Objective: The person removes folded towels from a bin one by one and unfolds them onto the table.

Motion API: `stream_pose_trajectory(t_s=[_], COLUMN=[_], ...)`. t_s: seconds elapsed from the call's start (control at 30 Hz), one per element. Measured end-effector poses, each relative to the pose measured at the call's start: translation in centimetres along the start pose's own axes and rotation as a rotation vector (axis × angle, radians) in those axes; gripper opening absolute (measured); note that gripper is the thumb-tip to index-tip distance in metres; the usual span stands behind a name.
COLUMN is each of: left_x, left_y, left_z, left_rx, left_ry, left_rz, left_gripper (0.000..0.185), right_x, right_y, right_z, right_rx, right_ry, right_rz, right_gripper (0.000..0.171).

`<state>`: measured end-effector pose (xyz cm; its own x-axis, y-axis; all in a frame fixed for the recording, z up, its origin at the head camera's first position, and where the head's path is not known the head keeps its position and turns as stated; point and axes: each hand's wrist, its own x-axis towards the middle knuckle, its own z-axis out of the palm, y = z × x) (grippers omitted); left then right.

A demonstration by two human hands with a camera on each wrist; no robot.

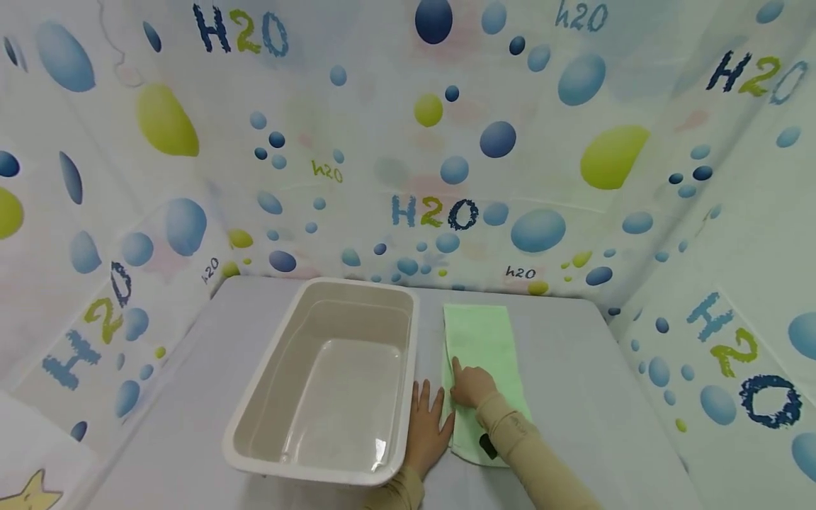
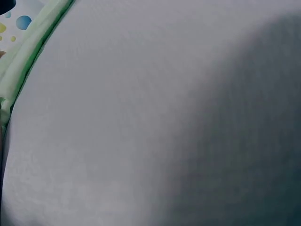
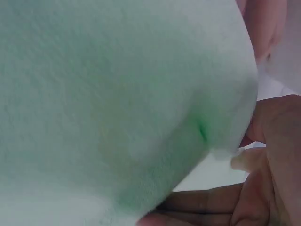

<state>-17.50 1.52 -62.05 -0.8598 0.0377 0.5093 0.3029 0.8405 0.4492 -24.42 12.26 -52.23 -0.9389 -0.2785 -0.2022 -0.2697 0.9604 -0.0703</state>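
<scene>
A light green towel (image 1: 484, 340), folded into a long strip, lies on the grey table (image 1: 574, 382) to the right of a beige plastic tub (image 1: 411, 354). My right hand (image 1: 470, 386) rests on the towel's near left part, index finger stretched forward and the other fingers curled into the cloth. The right wrist view is filled by the towel (image 3: 103, 94), bunched against my fingers (image 3: 277, 150). My left hand (image 1: 428, 407) lies flat on the table between tub and towel, its fingers at the towel's left edge. In the left wrist view only the table (image 2: 141, 117) and a sliver of the towel (image 2: 23, 61) show.
The tub has nothing in it and sits left of centre, its near rim (image 1: 306, 471) close to the table's front. Bubble-patterned curtains (image 1: 433, 212) wall in the table at the back and on both sides. Bare tabletop extends to the right of the towel.
</scene>
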Motion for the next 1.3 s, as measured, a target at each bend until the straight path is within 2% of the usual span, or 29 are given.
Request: stream_pose_trajectory(t_s=[0.2, 0.37, 0.47, 0.6, 0.77, 0.93, 1.03, 1.2, 1.3], left_x=[-0.3, 0.2, 0.1, -0.5, -0.3, -0.1, -0.1, 0.0, 0.0], left_y=[0.0, 0.4, 0.6, 0.5, 0.1, 0.1, 0.0, -0.3, -0.2], left_z=[-0.1, -0.1, 0.0, -0.2, -0.3, -0.1, 0.1, 0.2, 0.1], left_rx=[-0.078, -0.106, -0.080, -0.037, 0.030, 0.023, 0.023, 0.007, -0.016], left_ry=[0.017, 0.054, 0.081, 0.092, 0.096, 0.091, 0.069, 0.025, -0.002], left_rz=[-0.029, -0.006, 0.006, 0.019, 0.011, 0.004, -0.005, -0.025, -0.030], left_gripper=[0.046, 0.045, 0.044, 0.044, 0.045, 0.045, 0.045, 0.045, 0.045], right_x=[1.1, 1.8, 1.7, 1.2, 1.6, 2.1, 2.5, 2.9, 2.7], right_y=[0.9, 1.9, 2.5, 2.8, 3.2, 4.9, 6.2, 8.0, 9.1], right_z=[-0.6, -1.3, -1.3, -0.8, -0.6, -0.6, -0.6, -0.1, 0.4], right_rx=[0.032, -0.012, 0.017, 0.085, 0.104, 0.273, 0.385, 0.466, 0.519], right_ry=[-0.072, -0.136, -0.157, -0.145, -0.054, 0.016, 0.022, 0.011, -0.029], right_rz=[-0.055, -0.030, -0.008, -0.012, -0.066, -0.065, -0.052, -0.086, -0.088], right_gripper=[0.076, 0.068, 0.064, 0.054, 0.052, 0.042, 0.049, 0.062, 0.071])
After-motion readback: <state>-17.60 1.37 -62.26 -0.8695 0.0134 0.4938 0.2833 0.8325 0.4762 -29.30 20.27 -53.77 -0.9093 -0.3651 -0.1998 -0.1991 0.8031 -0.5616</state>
